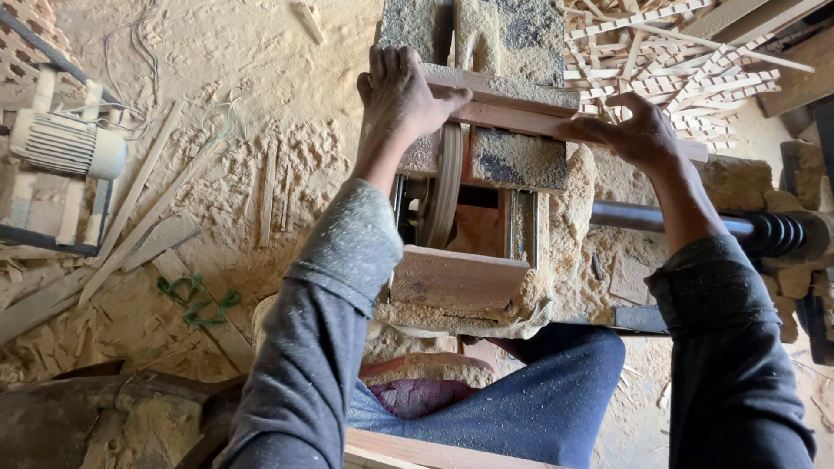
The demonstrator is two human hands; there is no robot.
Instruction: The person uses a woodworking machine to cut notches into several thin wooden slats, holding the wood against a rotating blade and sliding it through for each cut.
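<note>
My left hand [398, 94] presses down on the left end of a long wooden strip [512, 117] that lies across a sawdust-covered saw table [512, 161]. My right hand [632, 132] holds the same strip further right, fingers spread over it. A round saw blade [448, 182] stands on edge in the table's slot just below my left hand. A short wooden block [456, 276] lies on the machine's near edge, between my forearms.
Sawdust covers the ground. An electric motor [65, 146] in a frame sits at the left. A heap of notched wooden strips [686, 61] lies at the top right. A metal shaft [695, 221] runs off right. Loose slats [139, 217] lie left.
</note>
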